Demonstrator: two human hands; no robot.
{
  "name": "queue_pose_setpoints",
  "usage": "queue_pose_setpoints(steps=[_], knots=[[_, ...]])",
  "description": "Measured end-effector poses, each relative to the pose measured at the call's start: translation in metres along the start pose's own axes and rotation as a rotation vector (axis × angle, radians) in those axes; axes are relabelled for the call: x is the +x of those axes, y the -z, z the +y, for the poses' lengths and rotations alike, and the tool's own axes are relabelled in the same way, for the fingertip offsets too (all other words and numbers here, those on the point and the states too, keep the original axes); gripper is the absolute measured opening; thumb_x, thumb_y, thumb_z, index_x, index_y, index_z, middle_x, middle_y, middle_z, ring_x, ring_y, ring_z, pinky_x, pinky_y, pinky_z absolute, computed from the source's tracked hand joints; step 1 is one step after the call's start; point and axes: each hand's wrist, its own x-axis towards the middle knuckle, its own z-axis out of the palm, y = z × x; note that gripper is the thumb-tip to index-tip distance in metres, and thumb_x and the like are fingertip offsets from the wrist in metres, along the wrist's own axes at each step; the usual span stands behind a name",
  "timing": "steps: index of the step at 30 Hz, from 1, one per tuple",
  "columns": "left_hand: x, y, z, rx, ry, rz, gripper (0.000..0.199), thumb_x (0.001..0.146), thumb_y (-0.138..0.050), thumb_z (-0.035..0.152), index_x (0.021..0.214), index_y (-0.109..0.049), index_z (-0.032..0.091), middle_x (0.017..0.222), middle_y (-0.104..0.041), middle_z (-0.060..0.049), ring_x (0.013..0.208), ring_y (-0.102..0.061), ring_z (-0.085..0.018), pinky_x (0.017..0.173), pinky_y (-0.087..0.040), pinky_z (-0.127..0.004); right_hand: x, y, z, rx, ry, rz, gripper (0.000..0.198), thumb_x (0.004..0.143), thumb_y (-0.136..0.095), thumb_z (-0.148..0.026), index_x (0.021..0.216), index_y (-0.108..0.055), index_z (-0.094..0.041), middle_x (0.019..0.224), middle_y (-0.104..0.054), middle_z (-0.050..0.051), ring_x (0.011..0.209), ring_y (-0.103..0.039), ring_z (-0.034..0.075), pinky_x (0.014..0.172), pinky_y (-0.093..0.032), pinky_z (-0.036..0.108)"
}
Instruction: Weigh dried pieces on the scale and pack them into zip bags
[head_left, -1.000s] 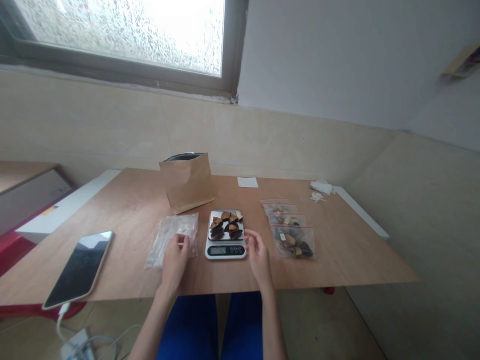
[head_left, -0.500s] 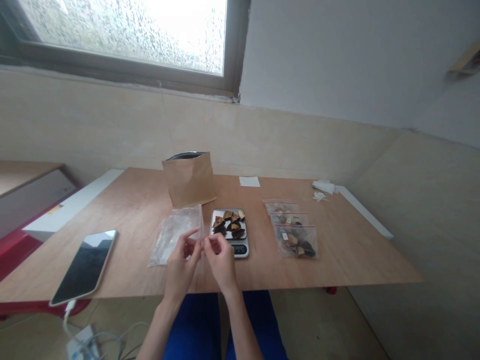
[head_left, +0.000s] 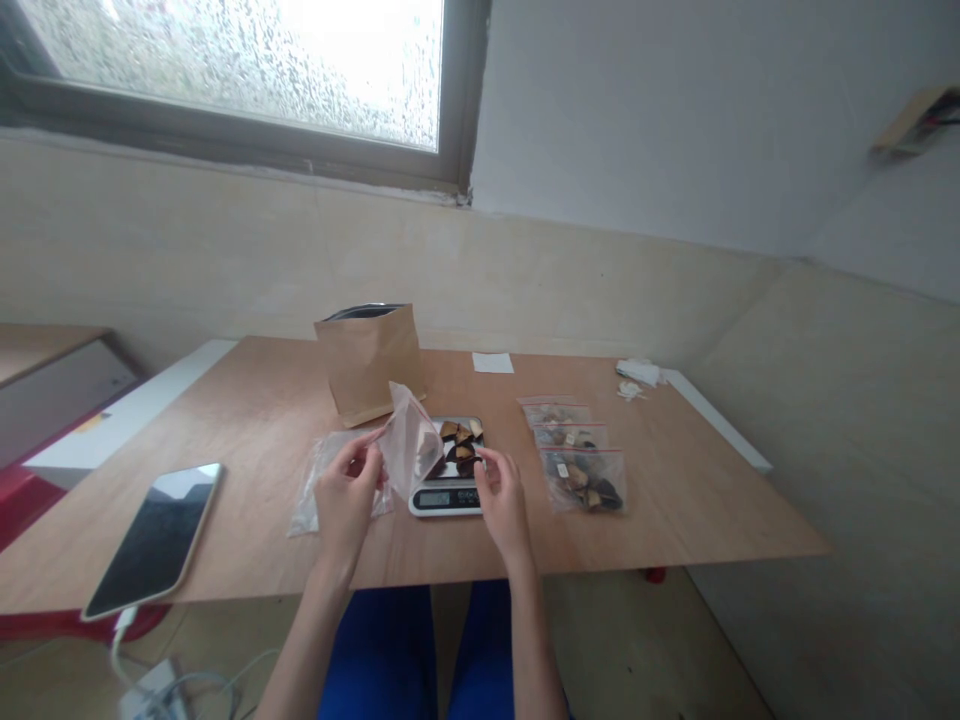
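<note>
My left hand (head_left: 349, 490) pinches the edge of a clear zip bag (head_left: 409, 440), which stands up with its mouth spread beside the scale. My right hand (head_left: 501, 498) is at the right side of the digital kitchen scale (head_left: 421, 503), thumb and forefinger slightly apart by the dried pieces; no piece shows between them. On the scale's plate lie several dark brown and tan dried pieces (head_left: 463, 434), like dried mushroom; the bag partly covers those at the left. More flat clear bags (head_left: 306, 510) lie under and beside my left hand.
A brown paper pouch (head_left: 369, 365) stands open behind the scale. Filled zip bags (head_left: 581, 478) overlap to the right. A phone (head_left: 156, 540) with a cable lies at the left edge. White paper (head_left: 493, 363) and crumpled tissue (head_left: 641, 372) lie farther back.
My hands have moved apart. My left hand has lifted the clear bag, now spread, toward the scale; my right hand has let go of it and moved right, to the dried pieces.
</note>
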Motion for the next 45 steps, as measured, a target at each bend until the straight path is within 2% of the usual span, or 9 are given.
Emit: queue_pose_setpoints(steps=[3, 6, 11, 17, 23, 30, 36, 41, 45], knots=[[0.004, 0.0, 0.005, 0.047, 0.022, -0.006, 0.035, 0.074, -0.051, 0.043, 0.086, -0.068, 0.015, 0.049, -0.052, 0.003, 0.045, -0.049, -0.012, 0.045, -0.037, -0.022, 0.005, -0.005, 0.016, -0.169, 0.08, -0.04, 0.029, 0.086, -0.049, -0.03, 0.112, -0.055, -0.019, 0.111, -0.056, 0.011, 0.108, -0.05, 0.022, 0.095, -0.04, 0.04], [0.007, 0.0, 0.005, 0.12, 0.017, 0.007, 0.035, 0.073, -0.051, 0.048, 0.078, -0.066, 0.017, 0.053, -0.056, 0.001, 0.048, -0.051, -0.013, 0.047, -0.038, -0.023, 0.01, -0.015, 0.027, -0.314, 0.083, -0.095, 0.039, 0.081, -0.056, -0.029, 0.118, -0.051, -0.018, 0.119, -0.051, 0.013, 0.113, -0.045, 0.027, 0.096, -0.038, 0.046], [0.014, -0.003, -0.003, 0.277, -0.066, 0.041, 0.033, 0.073, -0.048, 0.049, 0.065, -0.058, 0.019, 0.064, -0.06, -0.004, 0.061, -0.056, -0.018, 0.058, -0.041, -0.028, 0.013, -0.027, 0.034, -0.424, 0.053, -0.126, 0.032, 0.077, -0.061, -0.024, 0.108, -0.056, -0.015, 0.116, -0.051, 0.014, 0.106, -0.047, 0.028, 0.093, -0.038, 0.046], [0.013, -0.005, -0.007, 0.341, -0.05, -0.026, 0.028, 0.074, -0.044, 0.045, 0.06, -0.049, 0.021, 0.063, -0.058, -0.002, 0.057, -0.055, -0.017, 0.056, -0.038, -0.028, 0.013, -0.027, 0.036, -0.379, 0.08, -0.08, 0.01, 0.081, -0.054, -0.015, 0.089, -0.06, -0.018, 0.096, -0.057, 0.009, 0.093, -0.05, 0.024, 0.086, -0.041, 0.04], [0.01, -0.008, -0.01, 0.349, -0.01, -0.045, 0.025, 0.073, -0.043, 0.043, 0.06, -0.045, 0.022, 0.057, -0.054, 0.0, 0.05, -0.052, -0.016, 0.051, -0.036, -0.027, 0.014, -0.021, 0.032, -0.248, 0.04, -0.066, 0.013, 0.082, -0.051, -0.009, 0.081, -0.06, -0.018, 0.088, -0.058, 0.006, 0.088, -0.054, 0.021, 0.081, -0.043, 0.033], [0.006, -0.015, -0.012, 0.365, -0.028, -0.033, 0.024, 0.074, -0.043, 0.043, 0.063, -0.046, 0.022, 0.06, -0.056, -0.002, 0.049, -0.052, -0.017, 0.051, -0.037, -0.029, 0.017, -0.006, -0.025, -0.014, 0.061, -0.004, 0.01, 0.087, -0.049, -0.022, 0.09, -0.058, -0.019, 0.091, -0.058, 0.005, 0.089, -0.056, 0.017, 0.079, -0.045, 0.029], [-0.001, -0.017, -0.007, 0.249, -0.038, -0.048, 0.027, 0.076, -0.044, 0.044, 0.077, -0.055, 0.02, 0.075, -0.064, -0.004, 0.047, -0.054, -0.015, 0.049, -0.042, -0.029, 0.019, -0.002, -0.063, -0.077, 0.122, -0.201, 0.008, 0.085, -0.053, -0.016, 0.087, -0.06, -0.019, 0.092, -0.057, 0.005, 0.092, -0.057, 0.018, 0.084, -0.045, 0.03], [-0.003, -0.014, -0.007, 0.229, -0.025, -0.068, 0.026, 0.077, -0.046, 0.044, 0.073, -0.055, 0.019, 0.062, -0.06, 0.0, 0.043, -0.053, -0.014, 0.051, -0.043, -0.028, 0.02, -0.003, -0.067, -0.202, 0.113, -0.383, 0.014, 0.084, -0.052, -0.009, 0.088, -0.062, -0.017, 0.093, -0.057, 0.006, 0.096, -0.057, 0.02, 0.088, -0.044, 0.034], [-0.005, -0.014, -0.008, 0.231, -0.062, -0.061, 0.027, 0.078, -0.046, 0.045, 0.069, -0.052, 0.02, 0.062, -0.058, 0.0, 0.045, -0.054, -0.014, 0.05, -0.041, -0.027, 0.021, -0.003, -0.073, -0.155, 0.141, -0.516, 0.018, 0.085, -0.051, -0.01, 0.094, -0.063, -0.019, 0.097, -0.06, 0.005, 0.101, -0.057, 0.019, 0.09, -0.043, 0.033]])
